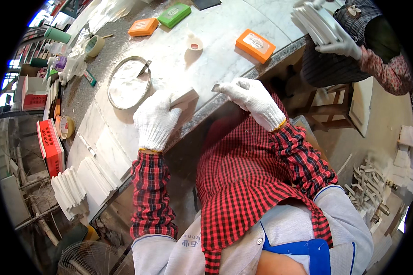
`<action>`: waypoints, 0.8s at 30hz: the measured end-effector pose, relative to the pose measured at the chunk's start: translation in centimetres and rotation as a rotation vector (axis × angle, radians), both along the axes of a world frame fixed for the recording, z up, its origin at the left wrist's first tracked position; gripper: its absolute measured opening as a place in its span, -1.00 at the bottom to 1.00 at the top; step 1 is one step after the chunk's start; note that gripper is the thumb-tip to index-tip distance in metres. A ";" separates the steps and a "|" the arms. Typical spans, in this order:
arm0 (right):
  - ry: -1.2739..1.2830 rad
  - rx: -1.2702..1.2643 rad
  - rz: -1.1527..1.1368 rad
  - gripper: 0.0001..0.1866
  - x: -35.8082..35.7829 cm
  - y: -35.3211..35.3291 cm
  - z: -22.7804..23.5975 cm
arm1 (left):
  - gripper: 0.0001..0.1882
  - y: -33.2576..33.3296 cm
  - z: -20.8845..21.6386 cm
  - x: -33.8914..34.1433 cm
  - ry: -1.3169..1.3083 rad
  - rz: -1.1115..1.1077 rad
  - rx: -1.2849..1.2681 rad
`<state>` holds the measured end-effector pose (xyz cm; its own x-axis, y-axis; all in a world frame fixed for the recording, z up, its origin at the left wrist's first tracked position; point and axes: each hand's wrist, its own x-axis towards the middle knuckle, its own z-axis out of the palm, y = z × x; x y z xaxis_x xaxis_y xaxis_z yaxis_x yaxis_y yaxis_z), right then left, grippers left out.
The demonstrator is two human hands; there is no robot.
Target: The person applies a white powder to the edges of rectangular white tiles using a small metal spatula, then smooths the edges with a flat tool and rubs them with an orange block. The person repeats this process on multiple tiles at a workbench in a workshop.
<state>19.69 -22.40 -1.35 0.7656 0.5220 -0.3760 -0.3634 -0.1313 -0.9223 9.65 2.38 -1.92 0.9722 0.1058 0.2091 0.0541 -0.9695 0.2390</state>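
The person's white-gloved left hand (158, 118) is clamped on a pale rectangular slab (184, 98). The white-gloved right hand (256, 101) pinches a small, flat grey blade (215, 88) nearby.

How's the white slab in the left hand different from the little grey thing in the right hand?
The white slab is bigger and chunkier; the little grey thing is small and thin. The slab is pale, while the grey thing is darker. The slab sticks out rightward from the left hand, but the grey thing pokes out leftward from the right hand. Both are held in white gloves.
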 end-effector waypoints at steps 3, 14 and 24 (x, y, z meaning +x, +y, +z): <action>-0.100 -0.057 0.029 -0.80 0.6 -0.7 -1.1 | -0.60 -0.5 0.9 0.0 0.006 -0.034 -0.147; -0.175 -0.104 0.121 -0.66 1.7 0.7 0.8 | -0.40 1.5 1.7 -1.0 0.107 -0.081 -0.655; -0.334 -0.061 0.328 -0.66 3.1 8.0 -0.4 | -0.36 3.5 1.4 -6.5 0.101 0.168 -1.012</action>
<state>22.82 -14.42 -1.71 0.6482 0.7413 -0.1741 0.0220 -0.2468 -0.9688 3.15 5.83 -0.49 0.9366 0.3231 -0.1357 0.2358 -0.2944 0.9261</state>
